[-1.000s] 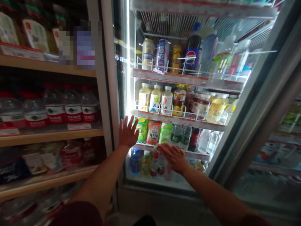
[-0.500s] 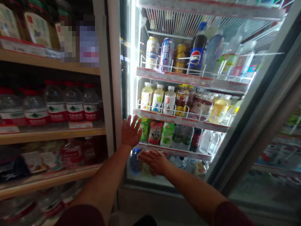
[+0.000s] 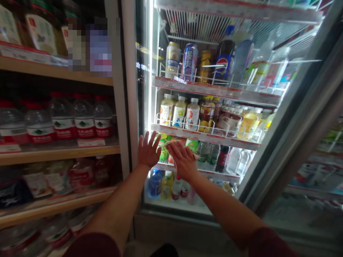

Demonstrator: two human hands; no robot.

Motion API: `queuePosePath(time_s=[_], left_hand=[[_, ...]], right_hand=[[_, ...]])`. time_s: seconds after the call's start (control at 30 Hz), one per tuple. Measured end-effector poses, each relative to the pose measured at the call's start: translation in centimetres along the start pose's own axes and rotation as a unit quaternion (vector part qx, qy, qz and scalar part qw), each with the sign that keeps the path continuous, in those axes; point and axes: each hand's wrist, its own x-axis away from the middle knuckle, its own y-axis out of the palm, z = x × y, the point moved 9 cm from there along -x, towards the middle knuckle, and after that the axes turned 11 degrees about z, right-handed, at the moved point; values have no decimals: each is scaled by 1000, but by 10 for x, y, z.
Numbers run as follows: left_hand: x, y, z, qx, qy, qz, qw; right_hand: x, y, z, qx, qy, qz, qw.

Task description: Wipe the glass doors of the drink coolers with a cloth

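My left hand [image 3: 149, 150] lies flat with spread fingers against the glass door [image 3: 146, 107] of a lit drinks fridge, near its left edge. To its right, my right hand [image 3: 183, 159] presses a thin pale cloth [image 3: 197, 156] to the same glass, fingers stretched over it. Most of the cloth is hidden under the palm; only its edges show. Behind the right hand, the hand covers part of a row of green and red drink packs. A green bottle [image 3: 192, 144] shows just above its fingers.
Fridge shelves hold cans, a Pepsi bottle [image 3: 223, 60] and several juice bottles [image 3: 193, 114]. At left, a wooden shelf rack [image 3: 66, 153] carries red-capped water bottles [image 3: 63, 117]. A grey door frame [image 3: 289, 117] slants down the right side, beside another glass section.
My right hand has slid upward on the glass with the cloth, from the lower shelf edge to the row of packs. My left hand has stayed in place.
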Motion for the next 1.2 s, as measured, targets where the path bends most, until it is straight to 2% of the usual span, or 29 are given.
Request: queuePosePath(time_s=[0.13,0.27,0.33,0.5,0.6,0.67,0.77,0.83,1.0,1.07,1.13,1.2], left_hand=[[0,0,-1,-11,-5,-1,1000],[0,-2,0,4,1,14,1000],[0,-1,-2,8,0,13,1000],[-2,-3,-1,8,12,20,1000],[-5,-8,3,-5,30,40,999],[-6,-9,3,-6,27,42,999],[-6,-7,2,3,23,33,999],[-5,-6,0,3,16,29,999],[-5,-3,-3,3,2,24,1000],[-5,-4,-2,4,8,27,1000],[-6,-3,-2,5,7,23,1000],[-5,-3,-3,6,3,21,1000]], right_hand=[[-6,-3,-4,6,-25,16,1000],[-59,-22,14,28,56,78,995],[-90,-31,20,33,74,90,993],[-140,-38,5,24,-20,62,998],[-152,-44,5,24,-12,83,996],[-152,-46,6,28,-9,90,996],[-143,-41,1,31,-80,46,995],[-136,-42,8,43,-103,21,994],[-113,-69,67,91,19,54,994],[-93,-73,75,79,-10,42,996],[-73,-75,77,62,-77,20,995],[-59,-85,88,63,-105,25,992]])
